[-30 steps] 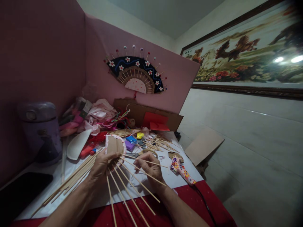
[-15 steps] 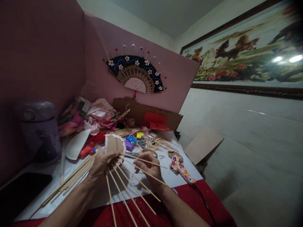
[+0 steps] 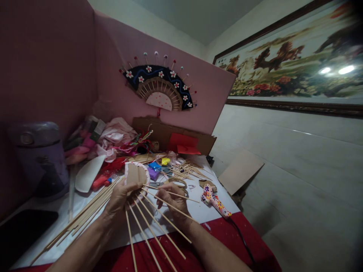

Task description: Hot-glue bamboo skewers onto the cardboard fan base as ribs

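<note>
My left hand is closed on a half-round cardboard piece, edged with pale, pink-marked cloth. Several thin wooden sticks fan out from the piece's lower side towards me. My right hand is closed around the uppermost wooden stick, near where it meets the cardboard. Another stick runs across this hand's palm side. How the sticks are fixed is hidden under the left fingers. Behind my right hand lie scissors, partly covered.
A glue gun wrapped in flowered cloth lies right, its cord trailing. Bundled sticks, a phone and a purple bottle are left. Behind are clay packets and loose sticks. A decorated fan hangs on the pink board.
My right hand has shifted slightly left, closer to the cardboard piece, its fingers drawn in along the upper stick. My left hand keeps its hold. The whole view has moved slightly.
</note>
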A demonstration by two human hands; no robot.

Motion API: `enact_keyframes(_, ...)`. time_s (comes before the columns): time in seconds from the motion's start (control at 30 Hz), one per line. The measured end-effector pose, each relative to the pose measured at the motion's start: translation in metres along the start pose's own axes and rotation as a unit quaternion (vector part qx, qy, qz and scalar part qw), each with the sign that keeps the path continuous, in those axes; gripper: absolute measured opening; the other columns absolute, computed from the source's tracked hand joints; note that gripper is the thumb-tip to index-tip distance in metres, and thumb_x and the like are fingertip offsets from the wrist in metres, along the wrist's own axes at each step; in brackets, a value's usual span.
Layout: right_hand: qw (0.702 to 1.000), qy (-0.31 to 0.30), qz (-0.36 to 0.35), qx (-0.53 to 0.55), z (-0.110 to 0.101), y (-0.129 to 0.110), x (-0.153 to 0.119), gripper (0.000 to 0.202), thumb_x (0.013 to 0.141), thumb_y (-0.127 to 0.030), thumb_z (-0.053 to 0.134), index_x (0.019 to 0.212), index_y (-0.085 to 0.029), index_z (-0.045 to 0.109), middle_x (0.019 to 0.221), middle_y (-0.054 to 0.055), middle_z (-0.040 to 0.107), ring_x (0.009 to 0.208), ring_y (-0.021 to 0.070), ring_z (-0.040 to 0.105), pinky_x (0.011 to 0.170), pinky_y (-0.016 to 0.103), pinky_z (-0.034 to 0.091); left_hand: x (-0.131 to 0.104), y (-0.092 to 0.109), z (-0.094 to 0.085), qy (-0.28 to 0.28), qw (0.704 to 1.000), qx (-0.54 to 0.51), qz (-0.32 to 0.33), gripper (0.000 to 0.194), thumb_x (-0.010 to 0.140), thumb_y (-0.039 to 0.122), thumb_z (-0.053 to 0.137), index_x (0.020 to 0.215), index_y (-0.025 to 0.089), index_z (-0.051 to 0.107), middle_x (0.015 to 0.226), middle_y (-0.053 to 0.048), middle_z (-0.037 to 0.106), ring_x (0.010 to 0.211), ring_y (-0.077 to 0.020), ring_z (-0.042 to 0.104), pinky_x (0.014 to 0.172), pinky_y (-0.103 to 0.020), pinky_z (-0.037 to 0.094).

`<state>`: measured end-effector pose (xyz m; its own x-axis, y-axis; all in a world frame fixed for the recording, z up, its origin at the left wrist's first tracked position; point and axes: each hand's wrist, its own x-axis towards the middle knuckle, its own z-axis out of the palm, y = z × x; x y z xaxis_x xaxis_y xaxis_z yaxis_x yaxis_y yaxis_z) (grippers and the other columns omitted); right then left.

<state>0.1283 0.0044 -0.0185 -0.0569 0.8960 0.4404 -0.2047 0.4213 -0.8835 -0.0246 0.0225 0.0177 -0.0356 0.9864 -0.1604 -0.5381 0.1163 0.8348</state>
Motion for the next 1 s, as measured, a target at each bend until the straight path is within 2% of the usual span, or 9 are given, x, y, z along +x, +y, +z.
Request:
enact_keyframes(0.27,1.0,-0.004,-0.005,0.026,-0.004,0.011,0.002,0.018,0.078,-0.035,0.065,0.082,-0.018,0.064,0.061,-0.002,0.062,0.048,0.0091,0.056,0.045,0.021,0.048,0.004,0.0,-0.003,-0.01,1.0,0.016,-0.007,0.031,0.058,0.004,0.064,0.087,0.014,0.059,0.057,0.0,0.063,0.042,-0.0138,0.058,0.04,-0.023,0.048)
enact_keyframes(0.47,1.0,-0.013,-0.005,0.024,-0.004,0.011,0.004,0.019,0.079,-0.035,0.064,0.082,-0.017,0.063,0.061,-0.002,0.062,0.047,0.0081,0.055,0.045,0.02,0.047,0.004,-0.002,-0.004,0.005,0.999,0.026,-0.019,0.034,0.062,0.004,0.061,0.094,0.013,0.06,0.057,-0.001,0.063,0.041,-0.0148,0.058,0.04,-0.025,0.05)
enact_keyframes(0.7,1.0,-0.011,-0.002,0.024,-0.003,0.011,0.004,0.02,0.078,-0.036,0.064,0.082,-0.016,0.062,0.06,-0.002,0.062,0.046,0.0075,0.055,0.044,0.019,0.046,0.008,-0.004,-0.007,0.008,0.999,0.024,-0.022,0.027,0.062,0.003,0.062,0.086,0.013,0.06,0.058,-0.002,0.064,0.044,-0.0142,0.059,0.043,-0.024,0.05)
enact_keyframes(1.0,1.0,-0.019,-0.001,0.022,-0.008,0.014,0.004,0.016,0.079,-0.033,0.064,0.082,-0.016,0.063,0.063,-0.001,0.063,0.048,0.0085,0.056,0.045,0.02,0.047,0.002,0.001,0.0,0.022,0.999,0.006,-0.041,0.024,0.059,0.001,0.061,0.079,0.014,0.06,0.057,-0.001,0.064,0.041,-0.0136,0.058,0.041,-0.023,0.049)
